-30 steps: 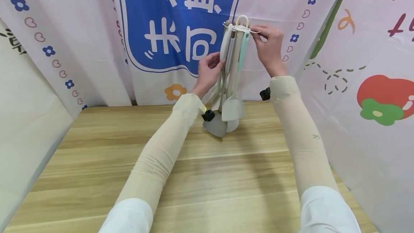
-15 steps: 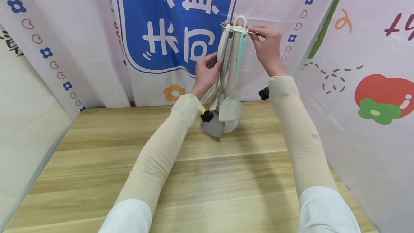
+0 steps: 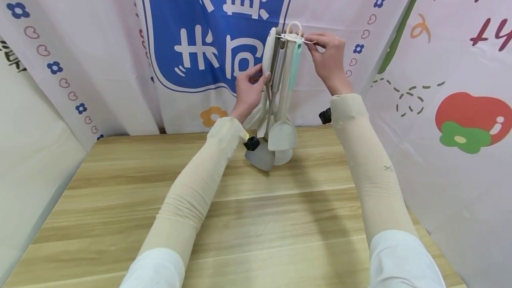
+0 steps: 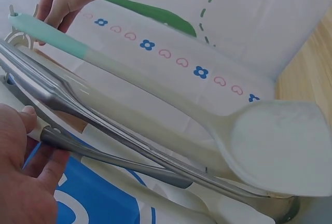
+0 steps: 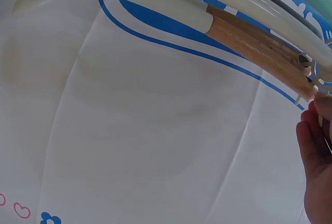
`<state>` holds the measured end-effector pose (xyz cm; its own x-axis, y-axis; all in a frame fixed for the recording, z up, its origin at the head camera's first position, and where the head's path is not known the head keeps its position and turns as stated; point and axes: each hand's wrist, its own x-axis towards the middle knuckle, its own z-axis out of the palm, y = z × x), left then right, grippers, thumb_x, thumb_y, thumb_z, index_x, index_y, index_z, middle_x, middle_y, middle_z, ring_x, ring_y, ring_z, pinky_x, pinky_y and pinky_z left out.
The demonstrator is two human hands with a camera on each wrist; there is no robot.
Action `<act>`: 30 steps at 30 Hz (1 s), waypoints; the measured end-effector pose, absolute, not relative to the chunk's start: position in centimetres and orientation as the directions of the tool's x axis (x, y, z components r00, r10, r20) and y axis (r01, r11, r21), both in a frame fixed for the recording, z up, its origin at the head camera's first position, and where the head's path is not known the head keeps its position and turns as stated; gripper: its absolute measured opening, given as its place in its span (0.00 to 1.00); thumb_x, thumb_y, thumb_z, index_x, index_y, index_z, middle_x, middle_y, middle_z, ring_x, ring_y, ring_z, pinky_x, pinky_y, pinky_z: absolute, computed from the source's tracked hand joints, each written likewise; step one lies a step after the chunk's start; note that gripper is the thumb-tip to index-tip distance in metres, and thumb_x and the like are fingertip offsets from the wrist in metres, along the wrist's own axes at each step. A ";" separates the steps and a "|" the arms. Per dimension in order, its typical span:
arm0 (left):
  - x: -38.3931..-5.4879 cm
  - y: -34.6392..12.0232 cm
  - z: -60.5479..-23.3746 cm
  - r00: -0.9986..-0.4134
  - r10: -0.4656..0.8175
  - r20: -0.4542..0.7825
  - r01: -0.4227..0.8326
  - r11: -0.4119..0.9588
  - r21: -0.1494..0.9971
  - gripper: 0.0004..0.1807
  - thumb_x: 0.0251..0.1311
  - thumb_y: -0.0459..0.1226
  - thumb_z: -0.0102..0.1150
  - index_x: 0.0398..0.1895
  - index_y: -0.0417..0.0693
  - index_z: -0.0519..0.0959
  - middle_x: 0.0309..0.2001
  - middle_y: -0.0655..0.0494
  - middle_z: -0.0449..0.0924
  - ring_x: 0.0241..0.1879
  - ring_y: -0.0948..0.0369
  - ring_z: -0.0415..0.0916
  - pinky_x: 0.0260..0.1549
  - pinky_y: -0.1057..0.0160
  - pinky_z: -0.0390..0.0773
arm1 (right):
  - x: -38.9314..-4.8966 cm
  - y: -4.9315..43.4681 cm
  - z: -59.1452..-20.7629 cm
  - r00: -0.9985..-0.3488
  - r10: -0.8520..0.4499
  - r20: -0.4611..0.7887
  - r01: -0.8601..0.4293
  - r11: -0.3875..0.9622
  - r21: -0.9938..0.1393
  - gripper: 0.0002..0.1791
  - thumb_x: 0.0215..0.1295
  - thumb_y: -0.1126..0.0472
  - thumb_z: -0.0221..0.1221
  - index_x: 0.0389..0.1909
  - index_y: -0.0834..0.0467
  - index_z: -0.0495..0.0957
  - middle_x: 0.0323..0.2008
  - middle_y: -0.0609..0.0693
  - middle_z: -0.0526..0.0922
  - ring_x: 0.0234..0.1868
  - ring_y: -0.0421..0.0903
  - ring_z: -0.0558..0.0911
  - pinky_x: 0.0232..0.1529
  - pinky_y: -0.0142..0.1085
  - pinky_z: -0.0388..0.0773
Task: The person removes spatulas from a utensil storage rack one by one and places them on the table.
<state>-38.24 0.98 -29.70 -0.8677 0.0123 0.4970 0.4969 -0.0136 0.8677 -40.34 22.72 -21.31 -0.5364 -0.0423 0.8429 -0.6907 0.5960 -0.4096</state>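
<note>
Several kitchen utensils hang from a white hook rack [image 3: 294,38] with a loop on top. My right hand [image 3: 330,59] pinches one of the rack's hook arms at the right. On the other side, my left hand [image 3: 249,94] pinches a utensil with a white handle [image 3: 269,52] and a grey metal shaft [image 4: 104,154]; its lower end is hidden behind the others. The handle's top stands left of the rack's centre. Beside it hang a steel-handled utensil [image 4: 129,136], a spatula [image 3: 282,136] with a mint-green handle, and a wooden-handled utensil [image 5: 259,50].
Grey and pale utensil heads [image 3: 261,157] hang low near the back edge of the wooden table [image 3: 256,226]. A printed cloth [image 3: 192,70] with a blue panel hangs close behind the rack. Another printed cloth [image 3: 460,123] stands at the right.
My left hand has moved left with the white-handled utensil, so the handle's top is farther from the rack's centre. My right hand keeps its hold on the hook arm.
</note>
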 end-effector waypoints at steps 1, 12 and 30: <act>-38.3 0.9 -29.7 -0.869 0.010 0.495 0.494 -0.017 0.869 0.21 0.72 0.36 0.59 0.66 0.45 0.77 0.60 0.47 0.82 0.55 0.55 0.82 0.56 0.63 0.81 | -40.3 22.7 -21.3 -0.542 -0.046 0.839 -0.687 0.599 -0.411 0.07 0.68 0.66 0.64 0.43 0.60 0.89 0.45 0.57 0.90 0.48 0.49 0.87 0.54 0.27 0.81; -38.0 0.1 -29.8 -0.841 -0.050 0.538 0.540 -0.017 0.842 0.22 0.70 0.34 0.61 0.66 0.42 0.76 0.58 0.43 0.83 0.52 0.52 0.83 0.54 0.63 0.82 | -40.1 22.8 -20.8 -0.553 -0.081 0.829 -0.677 0.624 -0.391 0.08 0.69 0.68 0.63 0.44 0.62 0.88 0.45 0.57 0.89 0.47 0.48 0.87 0.53 0.27 0.81; -37.6 -1.1 -31.7 -0.826 -0.086 0.557 0.560 -0.015 0.828 0.23 0.69 0.35 0.63 0.66 0.43 0.77 0.60 0.44 0.82 0.54 0.51 0.83 0.56 0.63 0.82 | -40.0 22.6 -20.9 -0.534 -0.052 0.844 -0.686 0.610 -0.397 0.07 0.67 0.70 0.64 0.41 0.63 0.89 0.42 0.59 0.90 0.45 0.49 0.89 0.51 0.26 0.82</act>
